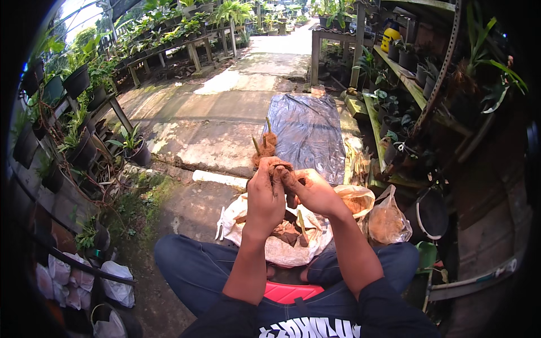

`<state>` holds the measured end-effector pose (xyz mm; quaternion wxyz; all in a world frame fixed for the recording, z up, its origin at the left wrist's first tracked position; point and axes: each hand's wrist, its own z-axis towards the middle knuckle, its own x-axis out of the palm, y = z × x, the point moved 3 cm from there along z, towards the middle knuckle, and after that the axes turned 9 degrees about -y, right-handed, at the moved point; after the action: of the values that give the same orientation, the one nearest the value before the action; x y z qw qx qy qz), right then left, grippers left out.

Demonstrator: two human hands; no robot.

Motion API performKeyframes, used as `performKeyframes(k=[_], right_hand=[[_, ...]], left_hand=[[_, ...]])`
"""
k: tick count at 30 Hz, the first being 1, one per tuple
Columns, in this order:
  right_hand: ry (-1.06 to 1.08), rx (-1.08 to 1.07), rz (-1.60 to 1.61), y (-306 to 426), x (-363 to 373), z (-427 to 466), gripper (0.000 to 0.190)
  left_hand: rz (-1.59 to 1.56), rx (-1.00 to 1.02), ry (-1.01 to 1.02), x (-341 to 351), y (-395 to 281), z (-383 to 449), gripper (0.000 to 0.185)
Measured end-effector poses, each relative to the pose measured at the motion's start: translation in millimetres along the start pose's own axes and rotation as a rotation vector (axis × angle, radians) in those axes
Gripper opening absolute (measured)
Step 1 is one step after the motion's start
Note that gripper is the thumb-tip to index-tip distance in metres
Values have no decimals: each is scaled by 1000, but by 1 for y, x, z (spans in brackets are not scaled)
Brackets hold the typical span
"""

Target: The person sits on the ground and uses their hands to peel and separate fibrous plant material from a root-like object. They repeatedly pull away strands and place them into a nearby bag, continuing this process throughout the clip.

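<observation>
My left hand (265,198) and my right hand (315,190) meet in front of me, both soiled, fingers pressed round a lump of brown soil (281,165). Below them, a white woven sack (291,255) lies open with dark soil clods (287,233) inside. A green shoot with a soil-covered base (302,226) stands tilted in the sack. Just beyond my hands, several fibre-wrapped balls with green shoots (264,152) sit on the concrete, beside a dark plastic sheet (306,131).
To the right are an open bag of brown fibre (357,200), a clear plastic bag of fibre (386,224) and a black bucket (431,215). A white pipe (219,179) lies ahead. Potted plants on wooden racks (397,76) line both sides. A potted plant (137,148) stands left.
</observation>
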<state>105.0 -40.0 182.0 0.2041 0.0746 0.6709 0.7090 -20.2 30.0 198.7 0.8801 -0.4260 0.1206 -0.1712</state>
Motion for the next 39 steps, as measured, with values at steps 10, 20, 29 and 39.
performKeyframes(k=[10, 20, 29, 39], right_hand=[[92, -158, -17, 25, -16, -11, 35], [171, -192, -74, 19, -18, -10, 35], [127, -182, -103, 16, -12, -15, 38], [13, -294, 62, 13, 0, -10, 36]], left_hand=[[196, 131, 40, -14, 4, 9, 25], [182, 149, 175, -14, 19, 2, 32], [-605, -295, 346, -3, 16, -6, 45], [-537, -194, 197, -3, 50, -1, 55]])
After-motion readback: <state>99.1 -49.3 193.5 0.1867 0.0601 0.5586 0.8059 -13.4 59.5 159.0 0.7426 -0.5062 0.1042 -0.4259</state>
